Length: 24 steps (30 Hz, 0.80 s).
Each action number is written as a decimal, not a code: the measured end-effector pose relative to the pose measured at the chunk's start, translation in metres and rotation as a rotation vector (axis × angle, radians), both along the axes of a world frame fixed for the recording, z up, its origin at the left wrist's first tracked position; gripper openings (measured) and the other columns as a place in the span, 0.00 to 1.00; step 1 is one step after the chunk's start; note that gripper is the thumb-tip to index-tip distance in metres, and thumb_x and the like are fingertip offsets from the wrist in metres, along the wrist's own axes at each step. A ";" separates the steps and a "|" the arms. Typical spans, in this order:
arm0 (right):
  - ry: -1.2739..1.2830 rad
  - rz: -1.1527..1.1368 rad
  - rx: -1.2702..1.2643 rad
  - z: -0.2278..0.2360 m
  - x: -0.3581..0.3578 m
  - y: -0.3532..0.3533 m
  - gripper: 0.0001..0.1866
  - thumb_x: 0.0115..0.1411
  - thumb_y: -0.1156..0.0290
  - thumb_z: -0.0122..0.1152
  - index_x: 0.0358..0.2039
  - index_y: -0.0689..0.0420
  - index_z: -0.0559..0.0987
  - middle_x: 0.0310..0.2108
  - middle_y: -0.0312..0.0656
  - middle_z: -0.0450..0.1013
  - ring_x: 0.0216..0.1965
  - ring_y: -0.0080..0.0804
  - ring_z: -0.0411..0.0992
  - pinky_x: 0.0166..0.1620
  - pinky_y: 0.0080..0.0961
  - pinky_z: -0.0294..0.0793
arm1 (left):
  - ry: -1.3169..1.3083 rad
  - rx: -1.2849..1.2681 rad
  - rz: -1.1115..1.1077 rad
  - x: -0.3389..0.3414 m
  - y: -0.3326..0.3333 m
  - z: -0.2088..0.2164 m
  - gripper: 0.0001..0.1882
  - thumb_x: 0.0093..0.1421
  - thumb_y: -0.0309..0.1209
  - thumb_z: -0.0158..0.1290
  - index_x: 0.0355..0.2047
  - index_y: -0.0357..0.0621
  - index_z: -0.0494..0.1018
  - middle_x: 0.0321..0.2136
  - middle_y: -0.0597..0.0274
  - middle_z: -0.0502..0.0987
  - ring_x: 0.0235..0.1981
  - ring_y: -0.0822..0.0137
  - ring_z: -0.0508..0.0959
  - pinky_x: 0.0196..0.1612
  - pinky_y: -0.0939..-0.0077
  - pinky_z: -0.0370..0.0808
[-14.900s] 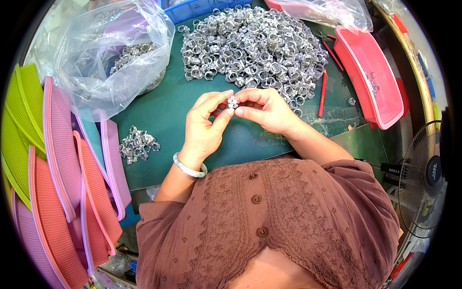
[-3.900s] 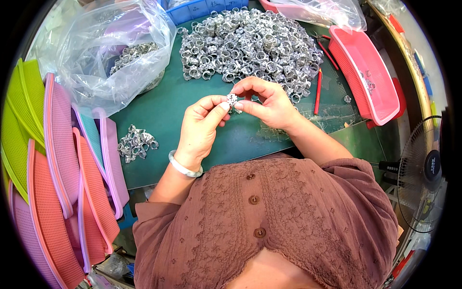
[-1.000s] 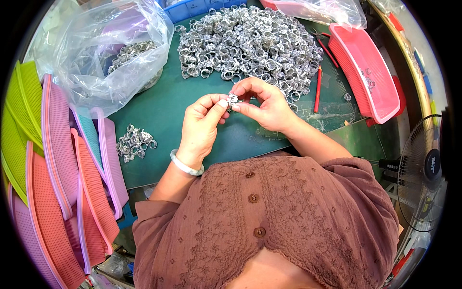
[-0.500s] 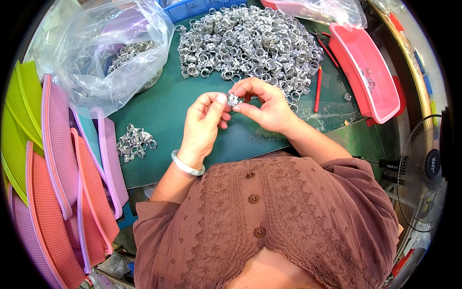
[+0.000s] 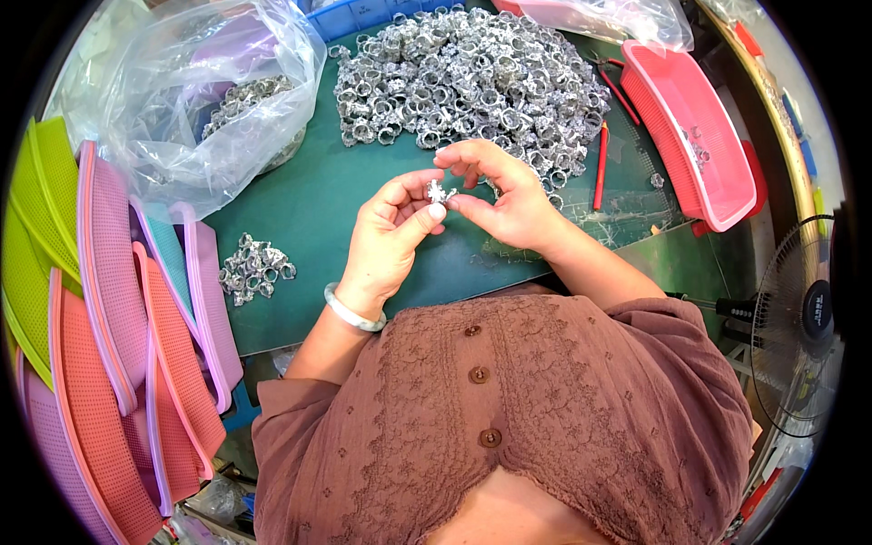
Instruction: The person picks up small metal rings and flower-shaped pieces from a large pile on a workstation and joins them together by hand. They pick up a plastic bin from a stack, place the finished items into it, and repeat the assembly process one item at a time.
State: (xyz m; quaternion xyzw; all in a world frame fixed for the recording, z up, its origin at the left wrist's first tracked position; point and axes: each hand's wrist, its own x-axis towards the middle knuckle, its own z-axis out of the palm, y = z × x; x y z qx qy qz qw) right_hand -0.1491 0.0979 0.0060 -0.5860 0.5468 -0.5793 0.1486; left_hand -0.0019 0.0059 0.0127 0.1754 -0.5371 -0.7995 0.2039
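In front of my chest my left hand [image 5: 392, 222] pinches a silvery ring [image 5: 439, 193] with a jagged, ornate top between thumb and fingers. My right hand [image 5: 509, 200] is beside it, its thumb tip close to the ring and its forefinger raised apart from the thumb; whether the thumb touches the ring I cannot tell. Beyond both hands spreads a big heap of similar rings [image 5: 463, 82]. A small pile of rings [image 5: 256, 270] lies on the green table mat [image 5: 313, 209] to the left of my left wrist, which wears a pale bangle.
A clear plastic bag [image 5: 163, 154] with more rings stands at the back left. Stacked coloured baskets [image 5: 113, 282] line the left edge. To the right are red-handled pliers [image 5: 622, 95], a red pen-like tool [image 5: 600, 168], a pink basket [image 5: 668, 118] with several rings and a fan [image 5: 799, 318].
My right forefinger has lifted off the ring and moved away from the thumb. The ring has turned in my left hand, whose thumb has shifted lower.
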 end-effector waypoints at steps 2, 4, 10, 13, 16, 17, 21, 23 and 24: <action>-0.012 -0.008 0.012 -0.001 -0.001 0.001 0.22 0.42 0.82 0.59 0.42 0.56 0.71 0.39 0.39 0.68 0.35 0.27 0.68 0.31 0.20 0.69 | 0.001 -0.008 0.006 -0.001 0.000 0.002 0.16 0.54 0.22 0.51 0.44 0.38 0.67 0.34 0.66 0.71 0.33 0.78 0.71 0.35 0.84 0.71; -0.038 -0.028 0.049 0.000 -0.001 0.002 0.20 0.42 0.82 0.58 0.40 0.57 0.72 0.38 0.39 0.68 0.35 0.30 0.68 0.33 0.23 0.69 | -0.006 0.020 0.023 0.000 0.000 0.003 0.15 0.54 0.20 0.48 0.43 0.38 0.66 0.35 0.65 0.71 0.34 0.76 0.71 0.36 0.82 0.71; 0.593 -0.167 0.104 0.000 -0.010 0.000 0.12 0.43 0.77 0.57 0.32 0.56 0.74 0.34 0.36 0.68 0.37 0.34 0.65 0.42 0.31 0.62 | 0.022 0.218 0.109 0.007 -0.013 -0.003 0.16 0.51 0.18 0.43 0.42 0.40 0.65 0.38 0.60 0.69 0.35 0.70 0.72 0.36 0.78 0.71; 0.817 -0.183 0.159 -0.001 -0.005 0.000 0.07 0.43 0.72 0.58 0.27 0.53 0.76 0.32 0.33 0.67 0.38 0.30 0.63 0.44 0.31 0.57 | -0.029 0.202 0.144 0.009 -0.017 -0.008 0.13 0.52 0.21 0.44 0.39 0.40 0.67 0.34 0.62 0.70 0.32 0.72 0.71 0.32 0.80 0.69; 0.817 -0.160 0.180 -0.001 -0.004 0.000 0.05 0.42 0.72 0.59 0.24 0.52 0.77 0.30 0.33 0.68 0.37 0.30 0.64 0.43 0.31 0.58 | -0.123 0.152 0.146 0.010 -0.016 -0.008 0.10 0.54 0.23 0.46 0.38 0.40 0.68 0.30 0.65 0.71 0.27 0.76 0.70 0.28 0.84 0.67; 0.755 -0.147 0.170 0.000 -0.005 0.000 0.05 0.42 0.72 0.59 0.24 0.52 0.77 0.29 0.33 0.68 0.36 0.30 0.64 0.42 0.31 0.59 | -0.158 0.114 0.142 0.009 -0.016 -0.009 0.09 0.55 0.25 0.46 0.37 0.40 0.69 0.28 0.66 0.72 0.25 0.77 0.69 0.27 0.85 0.66; 0.272 -0.003 0.126 0.004 -0.009 -0.001 0.06 0.45 0.76 0.61 0.27 0.56 0.77 0.26 0.35 0.69 0.30 0.29 0.67 0.36 0.26 0.65 | -0.238 0.102 0.062 0.007 -0.010 -0.005 0.09 0.57 0.28 0.47 0.37 0.39 0.69 0.25 0.69 0.71 0.21 0.80 0.67 0.22 0.88 0.64; 0.122 0.044 0.074 0.006 -0.008 -0.002 0.06 0.45 0.79 0.60 0.27 0.58 0.77 0.27 0.38 0.71 0.29 0.29 0.70 0.32 0.22 0.68 | -0.201 0.122 0.011 0.007 -0.008 -0.006 0.11 0.56 0.30 0.50 0.39 0.39 0.69 0.25 0.70 0.71 0.21 0.82 0.66 0.22 0.90 0.63; 0.061 0.068 0.083 0.008 -0.005 -0.001 0.06 0.45 0.80 0.60 0.27 0.59 0.76 0.27 0.38 0.71 0.30 0.29 0.70 0.33 0.22 0.69 | -0.180 0.116 0.012 0.006 -0.004 -0.005 0.13 0.56 0.31 0.51 0.40 0.39 0.69 0.25 0.71 0.71 0.21 0.82 0.66 0.22 0.90 0.63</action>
